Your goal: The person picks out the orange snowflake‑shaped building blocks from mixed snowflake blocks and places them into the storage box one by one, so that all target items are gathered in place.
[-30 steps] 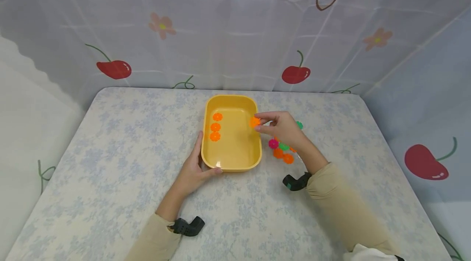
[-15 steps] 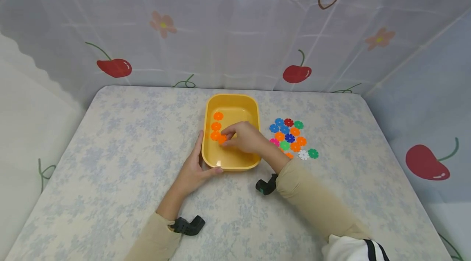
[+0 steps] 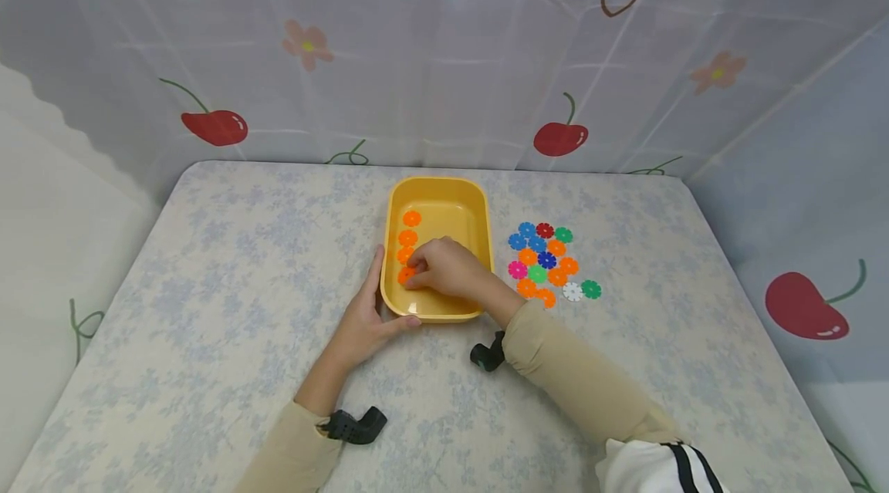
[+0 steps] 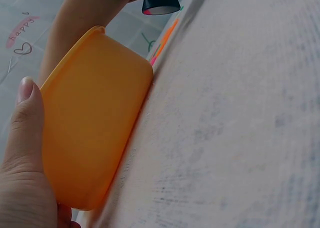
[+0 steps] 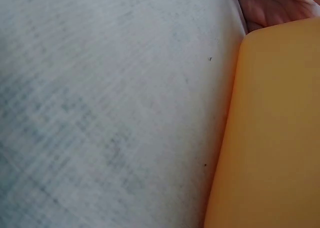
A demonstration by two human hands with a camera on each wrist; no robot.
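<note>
1. Nearest the person, two beige sleeves (image 3: 288,454) reached in over the desk (image 3: 208,285), with a black camera (image 3: 357,427) at the left wrist and another camera (image 3: 488,354) at the right.
2. The left hand (image 3: 361,331) held the yellow tray (image 3: 454,215) by its near left corner, fingers along the left wall and thumb at the near rim.
3. The right hand (image 3: 450,269) was inside the tray, its thumb and forefinger pinching an orange disc (image 3: 404,276) down by the floor; how the other fingers lay I cannot tell, and the right wrist view misses the fingertips.
4. That disc was the near end of a row — three other orange discs (image 3: 407,237) ran away from it along the left wall, in line with the tray's long axis, which pointed away from the person.
5. The loose discs (image 3: 546,260) lay outside on the desk, just beside the tray's right wall: orange, blue, green, red, pink and white. They were to the right of the pinching fingers, across that wall — the right hand was the nearer one.
6. Behind the desk hung a printed curtain (image 3: 417,76).
</note>
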